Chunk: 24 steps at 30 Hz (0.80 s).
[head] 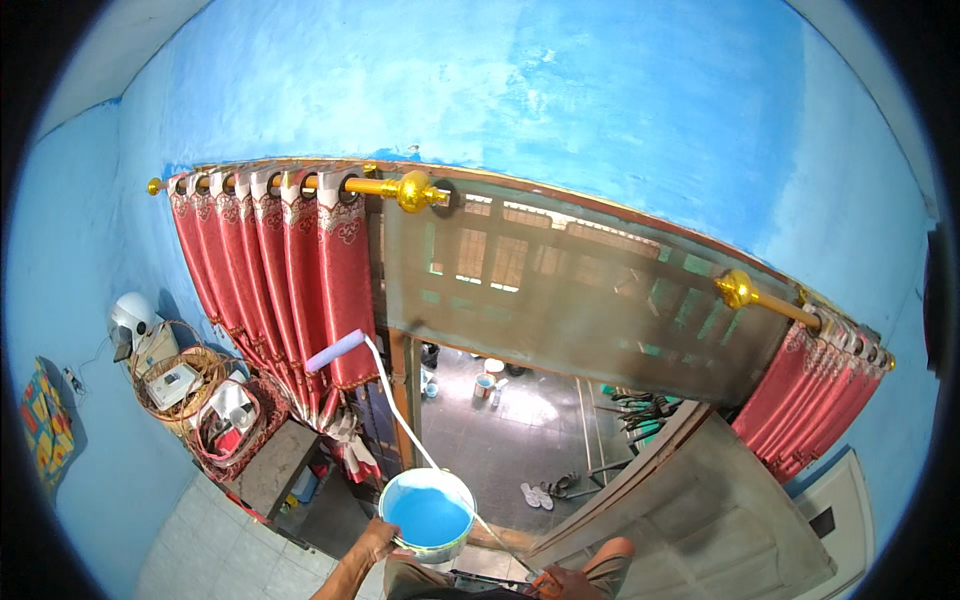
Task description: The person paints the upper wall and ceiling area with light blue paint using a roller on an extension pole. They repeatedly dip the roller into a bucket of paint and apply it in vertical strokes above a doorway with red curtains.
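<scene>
My left hand (381,537) grips the left rim of a white plastic bucket (427,553), which holds light blue paint (427,517). The bucket sits just above my bent knees. Down at the bottom edge of the view, my right hand (571,583) is closed around the orange handle (549,585) of a paint roller. Its long white rod (397,409) passes over the bucket and rises to the left. At the far end, a pale lilac roller sleeve (336,351) appears in front of a red curtain (345,285); whether they touch is unclear.
A blue wall (450,82) with uneven paint patches rises above the doorway. Gold-finialed curtain rods (375,185) flank the glass pane (525,262). Wicker baskets (176,382) stand on a cabinet (270,457) at left. An open wooden door (697,502) is at right; white sandals (536,496) lie beyond the threshold.
</scene>
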Motion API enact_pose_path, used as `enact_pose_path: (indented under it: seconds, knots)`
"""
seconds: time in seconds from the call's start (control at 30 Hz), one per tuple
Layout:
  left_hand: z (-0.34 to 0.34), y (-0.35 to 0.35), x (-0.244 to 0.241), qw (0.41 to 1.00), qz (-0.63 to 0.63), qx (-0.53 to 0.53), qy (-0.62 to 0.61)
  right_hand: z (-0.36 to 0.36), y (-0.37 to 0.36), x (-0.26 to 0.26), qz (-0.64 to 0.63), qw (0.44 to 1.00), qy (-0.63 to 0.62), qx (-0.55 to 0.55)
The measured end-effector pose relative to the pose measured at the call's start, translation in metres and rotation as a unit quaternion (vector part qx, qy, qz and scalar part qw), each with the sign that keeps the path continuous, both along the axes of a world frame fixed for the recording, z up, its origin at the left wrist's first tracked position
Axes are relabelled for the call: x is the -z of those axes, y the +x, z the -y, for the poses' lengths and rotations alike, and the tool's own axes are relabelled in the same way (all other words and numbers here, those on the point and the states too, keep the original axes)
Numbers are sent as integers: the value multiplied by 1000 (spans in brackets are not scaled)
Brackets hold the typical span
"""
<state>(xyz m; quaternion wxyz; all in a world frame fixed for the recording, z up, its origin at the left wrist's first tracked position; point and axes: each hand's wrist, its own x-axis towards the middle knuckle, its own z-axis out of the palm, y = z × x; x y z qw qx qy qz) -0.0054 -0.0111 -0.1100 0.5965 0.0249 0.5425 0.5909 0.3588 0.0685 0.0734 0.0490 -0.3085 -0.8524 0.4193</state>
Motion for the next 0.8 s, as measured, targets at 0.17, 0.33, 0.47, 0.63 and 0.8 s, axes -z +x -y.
enact_pose_path:
  seconds: [0.17,0.33,0.47,0.63,0.8]
  knots:
    - [-16,-24,28,985,-174,1,-17,-31,-31,27,-15,997,69,-20]
    - [13,-12,-27,975,-208,-29,-79,-37,-60,17,13,999,-20,-26]
    - [13,-25,-7,981,-80,-107,-140,-42,-63,29,-36,998,34,-39]
    - [27,-56,-11,976,-51,-170,-128,-58,-73,27,-15,999,30,-37]
    - [51,-100,-3,963,-51,-245,-104,-69,-98,-1,44,993,62,-94]
